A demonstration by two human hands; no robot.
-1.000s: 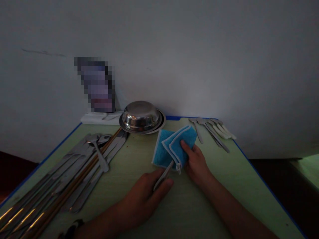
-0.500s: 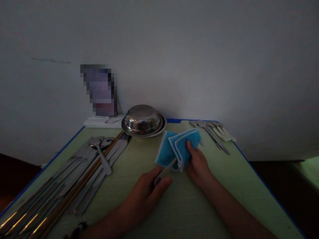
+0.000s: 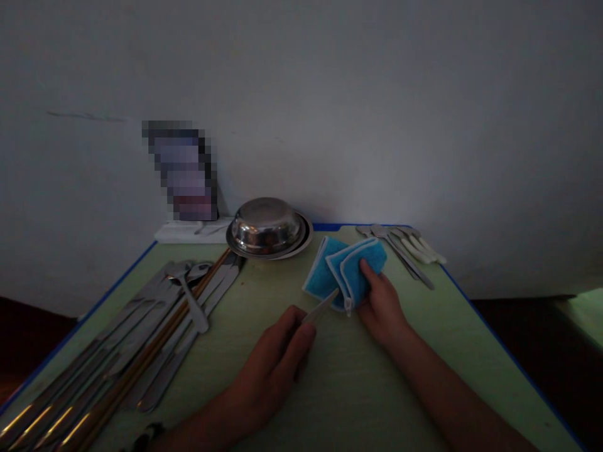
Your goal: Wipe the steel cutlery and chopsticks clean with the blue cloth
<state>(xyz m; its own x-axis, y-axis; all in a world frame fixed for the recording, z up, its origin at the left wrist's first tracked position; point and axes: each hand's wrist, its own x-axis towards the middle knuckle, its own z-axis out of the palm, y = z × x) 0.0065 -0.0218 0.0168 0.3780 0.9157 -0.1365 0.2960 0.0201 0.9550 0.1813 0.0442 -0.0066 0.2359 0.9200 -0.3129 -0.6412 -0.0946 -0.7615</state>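
Observation:
My left hand (image 3: 285, 345) is closed around a slim, pale piece of cutlery (image 3: 321, 307). Its kind cannot be told, as part of it is hidden by the fingers. The narrow end points up and right, reaching the lower edge of a folded blue cloth (image 3: 362, 267) with white edging. My right hand (image 3: 382, 301) grips that cloth from the right, thumb on top and the other fingers behind or under it. Both hands are above the middle of the pale green table (image 3: 339, 389).
Upturned metal bowls (image 3: 266, 226) stand by the wall. On the left lie several metal utensils, wooden chopsticks (image 3: 155, 345) and a spoon (image 3: 191, 298). Spoons and forks with white handles (image 3: 419, 248) lie at the back right. A blurred phone-like object (image 3: 186, 176) leans on the wall.
My left hand and the cutlery have drawn slightly down from the cloth, so the narrow end now shows at its edge. The cloth and my right hand have shifted slightly right and up.

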